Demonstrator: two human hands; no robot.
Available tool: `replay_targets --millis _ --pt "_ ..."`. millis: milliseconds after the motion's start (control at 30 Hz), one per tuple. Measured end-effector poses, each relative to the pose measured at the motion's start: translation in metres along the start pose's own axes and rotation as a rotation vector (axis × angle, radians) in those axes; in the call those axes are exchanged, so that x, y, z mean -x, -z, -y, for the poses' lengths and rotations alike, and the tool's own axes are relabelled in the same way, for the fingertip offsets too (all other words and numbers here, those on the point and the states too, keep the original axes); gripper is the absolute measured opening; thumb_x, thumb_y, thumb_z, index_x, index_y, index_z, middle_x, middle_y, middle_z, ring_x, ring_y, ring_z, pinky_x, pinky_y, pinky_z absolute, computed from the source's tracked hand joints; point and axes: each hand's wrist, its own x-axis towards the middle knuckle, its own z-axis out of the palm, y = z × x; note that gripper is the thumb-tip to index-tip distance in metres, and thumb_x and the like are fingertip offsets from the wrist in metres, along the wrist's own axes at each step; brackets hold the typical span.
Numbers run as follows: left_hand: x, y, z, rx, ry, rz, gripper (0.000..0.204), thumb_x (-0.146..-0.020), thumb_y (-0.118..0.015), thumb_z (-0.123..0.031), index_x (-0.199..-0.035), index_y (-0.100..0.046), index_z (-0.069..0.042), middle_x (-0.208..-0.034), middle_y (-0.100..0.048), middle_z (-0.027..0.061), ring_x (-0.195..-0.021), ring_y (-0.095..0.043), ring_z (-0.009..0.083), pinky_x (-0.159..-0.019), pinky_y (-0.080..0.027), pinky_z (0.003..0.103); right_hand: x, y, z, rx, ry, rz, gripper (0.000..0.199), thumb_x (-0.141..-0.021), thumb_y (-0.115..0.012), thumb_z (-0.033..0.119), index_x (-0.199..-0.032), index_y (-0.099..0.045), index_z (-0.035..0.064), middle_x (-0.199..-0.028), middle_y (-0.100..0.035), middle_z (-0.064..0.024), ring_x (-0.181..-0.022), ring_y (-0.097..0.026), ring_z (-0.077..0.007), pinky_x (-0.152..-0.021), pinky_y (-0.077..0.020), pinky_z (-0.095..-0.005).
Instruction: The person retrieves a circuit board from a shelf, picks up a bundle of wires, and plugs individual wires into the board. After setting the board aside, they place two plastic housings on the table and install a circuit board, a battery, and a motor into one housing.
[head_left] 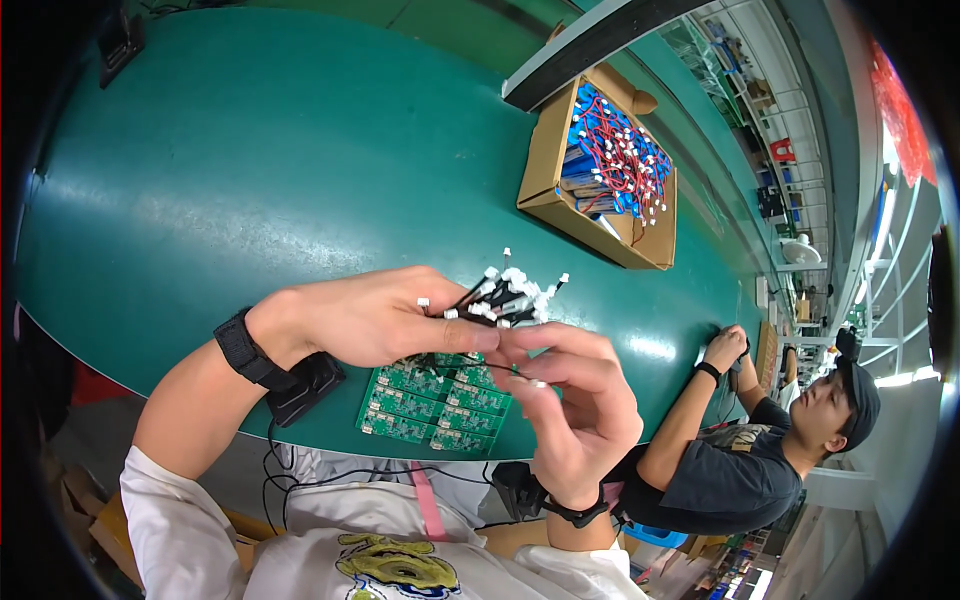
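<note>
My left hand (385, 325) is closed round a bundle of thin black cables (490, 300) whose white plug ends fan out above the fingers. Close against it, my right hand (575, 400) pinches one black cable (507, 367) between thumb and finger, a small white connector (535, 383) showing at the fingertips. Beneath both hands, green circuit boards (435, 405) joined in a panel lie on the green table (250, 150), partly covered by my hands.
A cardboard box (560, 215) of blue battery packs with red and black leads stands beyond my hands. To the right, a person (745, 460) in dark clothing sits at the same table. A black device (305, 388) is by my left wrist. A grey post (560, 70) rises behind the box.
</note>
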Motion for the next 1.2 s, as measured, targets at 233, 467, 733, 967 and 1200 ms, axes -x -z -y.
replay_targets --millis 233,467,733,967,1200 --pt "0.0 0.006 0.001 0.34 -0.057 -0.215 0.036 -0.111 -0.055 -0.031 -0.115 -0.073 0.0 -0.086 -0.069 0.0019 -0.077 -0.06 0.0103 -0.071 -0.049 0.031 0.008 0.025 0.009 -0.041 -0.216 0.085 0.01 -0.089 -0.072 -0.01 -0.096 -0.068 -0.0039 -0.083 -0.07 -0.0118 -0.076 -0.067 -0.0154 -0.06 -0.0506 -0.0223" --pt "0.007 0.028 -0.005 -0.03 0.179 -0.362 0.031 -0.106 -0.058 -0.025 -0.108 -0.074 0.001 -0.076 -0.062 0.0011 -0.068 -0.058 0.0125 -0.063 -0.046 0.035 0.019 0.032 -0.001 0.469 -0.127 0.418 0.01 -0.085 -0.077 -0.008 -0.092 -0.072 -0.0014 -0.087 -0.07 -0.0093 -0.071 -0.066 -0.0181 -0.06 -0.0517 -0.0288" --pt "0.008 0.022 0.002 -0.374 0.242 -0.4 0.03 -0.1 -0.062 -0.023 -0.1 -0.075 0.004 -0.068 -0.058 0.0095 -0.061 -0.053 0.0183 -0.057 -0.041 0.038 0.014 0.007 -0.006 0.611 -0.196 0.621 0.016 -0.081 -0.079 -0.007 -0.092 -0.073 0.0021 -0.088 -0.066 -0.0089 -0.074 -0.067 -0.023 -0.063 -0.0525 -0.0357" --pt "0.002 0.024 0.021 -0.562 0.237 -0.391 0.03 -0.102 -0.063 -0.025 -0.098 -0.073 0.003 -0.065 -0.053 0.0073 -0.061 -0.05 0.0196 -0.058 -0.041 0.039 0.005 -0.003 -0.002 0.738 -0.126 0.758 0.015 -0.08 -0.078 -0.007 -0.091 -0.072 0.0021 -0.087 -0.061 -0.0096 -0.071 -0.064 -0.0276 -0.062 -0.0509 -0.037" --pt "0.004 0.015 0.011 -0.65 0.249 -0.265 0.022 -0.089 -0.07 -0.015 -0.083 -0.066 0.006 -0.073 -0.063 0.018 -0.071 -0.064 0.0313 -0.065 -0.049 0.042 0.004 -0.006 0.0 0.792 -0.071 0.778 0.014 -0.081 -0.076 -0.006 -0.09 -0.069 0.0018 -0.087 -0.059 -0.0105 -0.07 -0.063 -0.0293 -0.061 -0.05 -0.0384"
